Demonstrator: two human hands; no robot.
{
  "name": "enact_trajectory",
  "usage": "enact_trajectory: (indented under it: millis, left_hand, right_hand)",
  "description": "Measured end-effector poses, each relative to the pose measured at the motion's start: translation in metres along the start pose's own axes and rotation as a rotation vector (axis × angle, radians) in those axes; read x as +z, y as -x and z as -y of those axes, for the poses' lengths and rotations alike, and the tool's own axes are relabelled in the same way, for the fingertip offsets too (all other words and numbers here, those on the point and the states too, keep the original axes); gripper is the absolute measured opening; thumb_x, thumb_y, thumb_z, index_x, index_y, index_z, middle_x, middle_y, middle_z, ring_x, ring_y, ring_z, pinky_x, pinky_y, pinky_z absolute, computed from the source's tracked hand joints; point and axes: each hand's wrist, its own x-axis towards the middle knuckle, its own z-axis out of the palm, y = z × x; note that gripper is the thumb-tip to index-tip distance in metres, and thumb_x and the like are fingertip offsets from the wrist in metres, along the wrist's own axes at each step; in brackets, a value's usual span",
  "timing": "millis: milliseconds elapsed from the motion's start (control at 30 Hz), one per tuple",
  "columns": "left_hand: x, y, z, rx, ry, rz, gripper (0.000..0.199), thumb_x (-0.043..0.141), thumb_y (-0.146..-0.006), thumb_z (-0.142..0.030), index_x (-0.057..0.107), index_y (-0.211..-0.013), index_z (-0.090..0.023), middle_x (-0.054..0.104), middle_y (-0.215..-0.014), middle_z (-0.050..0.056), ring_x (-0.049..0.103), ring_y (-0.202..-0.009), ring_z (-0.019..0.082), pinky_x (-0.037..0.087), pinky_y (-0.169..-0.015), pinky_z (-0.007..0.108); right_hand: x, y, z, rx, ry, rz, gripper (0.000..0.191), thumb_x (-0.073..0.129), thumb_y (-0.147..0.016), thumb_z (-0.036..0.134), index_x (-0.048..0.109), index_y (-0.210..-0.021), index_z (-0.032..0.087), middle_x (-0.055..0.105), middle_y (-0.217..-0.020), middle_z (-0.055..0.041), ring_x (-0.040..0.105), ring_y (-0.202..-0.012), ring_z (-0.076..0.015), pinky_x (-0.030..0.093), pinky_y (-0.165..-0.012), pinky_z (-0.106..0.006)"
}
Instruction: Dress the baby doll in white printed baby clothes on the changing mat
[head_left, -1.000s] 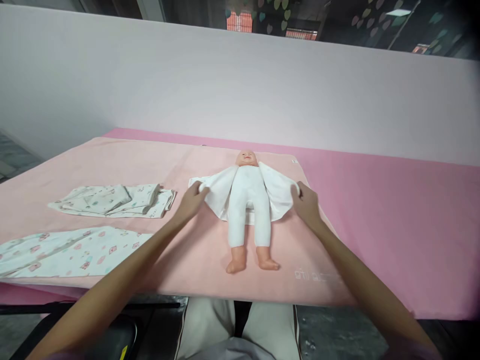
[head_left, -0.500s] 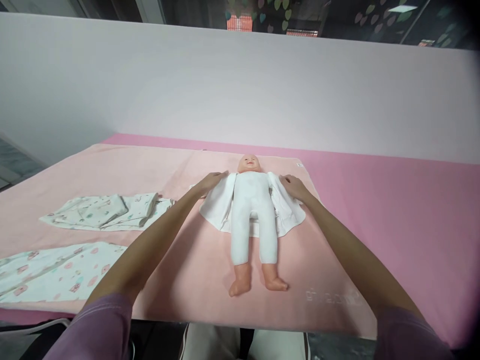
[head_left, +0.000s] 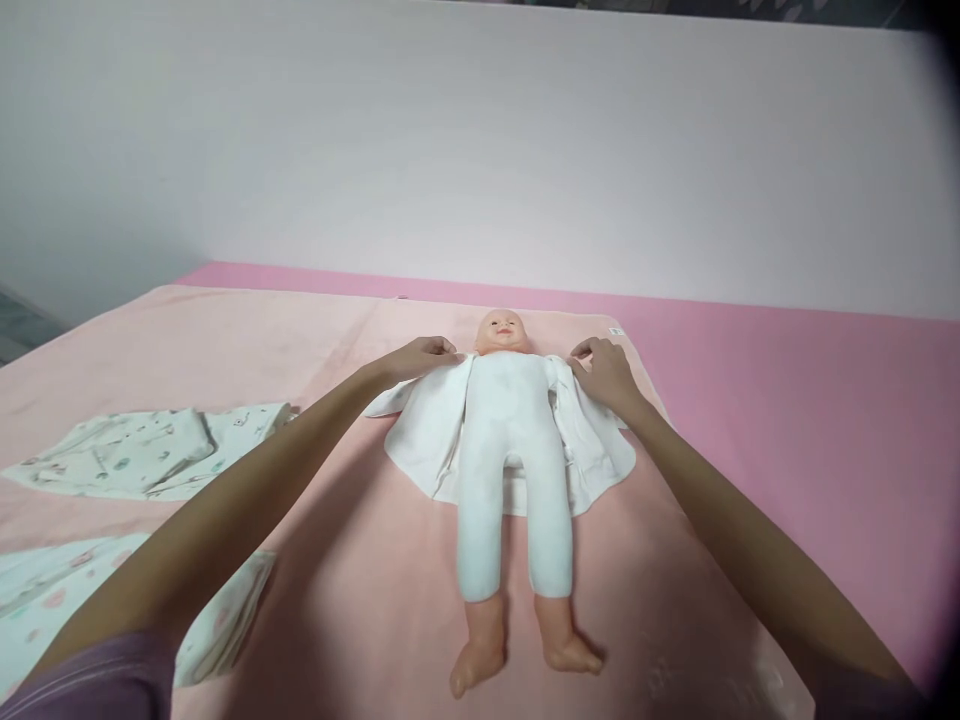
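Note:
A baby doll [head_left: 508, 400] with a white cloth body lies face up, its head away from me and its bare feet toward me. Spread open beneath it is a white baby shirt [head_left: 424, 435], with a front panel to each side. My left hand [head_left: 421, 358] is closed at the shirt's left shoulder edge, thumb and fingers together on the cloth. At the opposite shoulder, my right hand [head_left: 604, 372] has curled fingers and a thumb at the shirt's edge. The doll's arms are hidden in or under the cloth.
Folded printed baby clothes [head_left: 150, 450] lie to the left, with another printed cloth [head_left: 225, 620] nearer me, partly behind my left forearm. A peach mat [head_left: 337, 560] covers much of the pink table [head_left: 787, 430]. A white wall [head_left: 480, 150] rises behind.
My view has tipped down and come closer, so the doll looks larger. Both hands stay near the shirt's shoulders; my right hand's fingers are more curled and raised.

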Motion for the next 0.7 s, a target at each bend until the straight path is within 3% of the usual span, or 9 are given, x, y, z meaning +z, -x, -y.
enact_trajectory:
  millis: [100, 200, 333, 467, 567, 700]
  left_hand:
    - [-0.003, 0.0, -0.006, 0.009, 0.02, 0.008, 0.04, 0.081, -0.076, -0.058, 0.073, -0.093, -0.023, 0.07, -0.094, 0.003, 0.061, -0.082, 0.02, 0.044, -0.073, 0.031]
    - [-0.006, -0.003, -0.007, -0.062, 0.06, -0.031, 0.035, 0.077, -0.08, -0.056, 0.075, -0.089, -0.022, 0.069, -0.089, 0.005, 0.062, -0.081, 0.022, 0.046, -0.074, 0.034]
    - [-0.006, -0.007, -0.003, -0.138, 0.245, 0.0, 0.033, 0.083, -0.075, -0.051, 0.074, -0.082, -0.02, 0.07, -0.085, 0.009, 0.065, -0.081, 0.026, 0.049, -0.074, 0.038]
    - [-0.008, -0.004, -0.002, -0.114, 0.339, 0.032, 0.035, 0.091, -0.068, -0.044, 0.071, -0.084, -0.02, 0.068, -0.085, 0.007, 0.066, -0.077, 0.023, 0.05, -0.07, 0.037]
    - [-0.011, 0.0, 0.0, -0.102, 0.342, 0.012, 0.04, 0.093, -0.066, -0.047, 0.07, -0.086, -0.021, 0.066, -0.082, 0.006, 0.064, -0.073, 0.022, 0.05, -0.067, 0.036]
    - [-0.015, 0.006, 0.007, -0.106, 0.193, -0.038, 0.047, 0.089, -0.069, -0.059, 0.075, -0.092, -0.02, 0.071, -0.091, 0.008, 0.067, -0.083, 0.024, 0.051, -0.075, 0.036]
  right_hand:
    - [0.007, 0.021, 0.029, -0.257, 0.026, -0.08, 0.029, 0.054, -0.101, 0.035, 0.063, -0.126, 0.022, 0.064, -0.128, -0.0146, 0.054, -0.123, -0.0345, 0.044, -0.108, -0.053]
    - [0.017, 0.038, 0.05, -0.4, -0.027, 0.032, 0.036, 0.046, -0.106, 0.031, 0.058, -0.139, 0.024, 0.063, -0.138, -0.0125, 0.054, -0.128, -0.0321, 0.044, -0.111, -0.049]
    - [0.031, 0.046, 0.05, -0.366, -0.079, 0.055, 0.044, 0.037, -0.109, 0.03, 0.053, -0.15, 0.026, 0.061, -0.146, -0.0108, 0.053, -0.133, -0.0303, 0.041, -0.114, -0.048]
    - [0.039, 0.046, 0.04, -0.329, -0.094, 0.028, 0.045, 0.036, -0.11, 0.034, 0.054, -0.151, 0.027, 0.061, -0.147, -0.0109, 0.053, -0.135, -0.0306, 0.04, -0.115, -0.049]
    - [0.041, 0.045, 0.038, -0.324, -0.079, 0.02, 0.046, 0.036, -0.11, 0.034, 0.054, -0.152, 0.027, 0.062, -0.146, -0.0108, 0.053, -0.134, -0.0303, 0.04, -0.114, -0.048]
    - [0.041, 0.045, 0.038, -0.322, -0.062, 0.017, 0.046, 0.036, -0.11, 0.034, 0.054, -0.152, 0.026, 0.061, -0.146, -0.0114, 0.053, -0.134, -0.0305, 0.041, -0.113, -0.047]
